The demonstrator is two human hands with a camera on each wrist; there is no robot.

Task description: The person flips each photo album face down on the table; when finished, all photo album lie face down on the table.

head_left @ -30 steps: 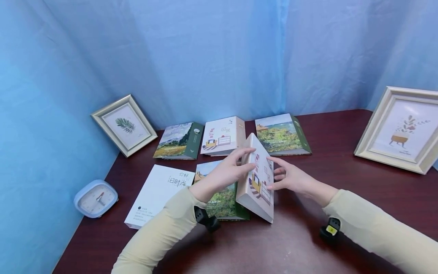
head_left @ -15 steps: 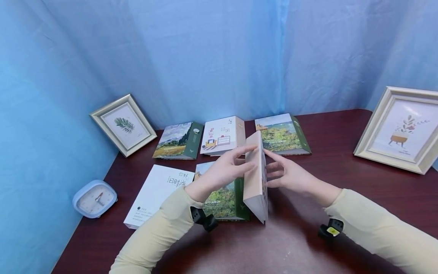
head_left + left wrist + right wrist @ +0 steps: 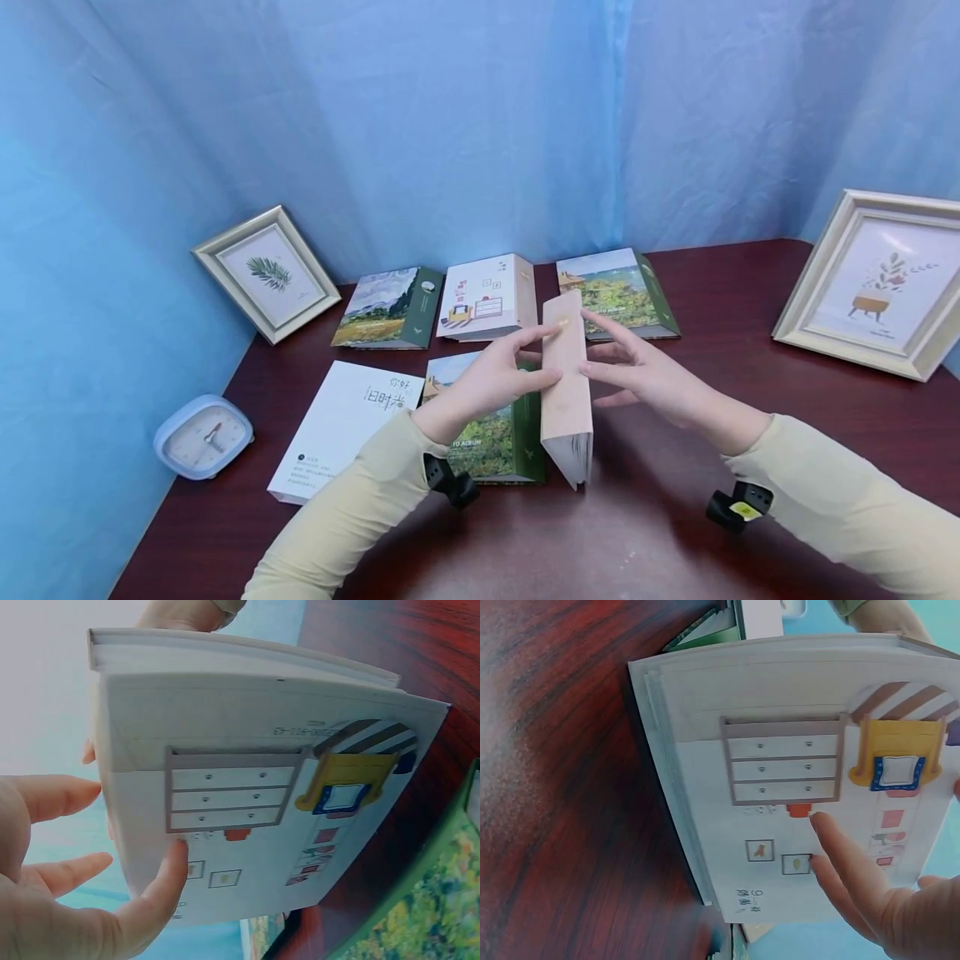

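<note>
A thick photo album (image 3: 566, 400) stands on edge, its pale pink spine facing up and its page ends towards me. My left hand (image 3: 491, 375) lies at its left side, thumb and a finger reaching the spine. In the left wrist view, one fingertip touches the white cover (image 3: 247, 787), printed with a drawer chest and yellow armchair. My right hand (image 3: 656, 375) is at the right side, its thumb by the spine. Two fairly straight fingers (image 3: 847, 870) rest on that cover in the right wrist view. A green-spined photo album (image 3: 487, 437) lies flat just left, partly hidden by my left hand.
A white album (image 3: 337, 433) lies at front left beside a blue clock (image 3: 204, 437). Along the back lie a mountain-scene album (image 3: 382, 308), a white illustrated album (image 3: 487, 296) and a seaside album (image 3: 618, 292). Picture frames (image 3: 266, 275) stand at both sides.
The album in my hands has turned from leaning, with its right cover showing, to upright with the spine facing up. My right thumb has moved onto the spine's edge.
</note>
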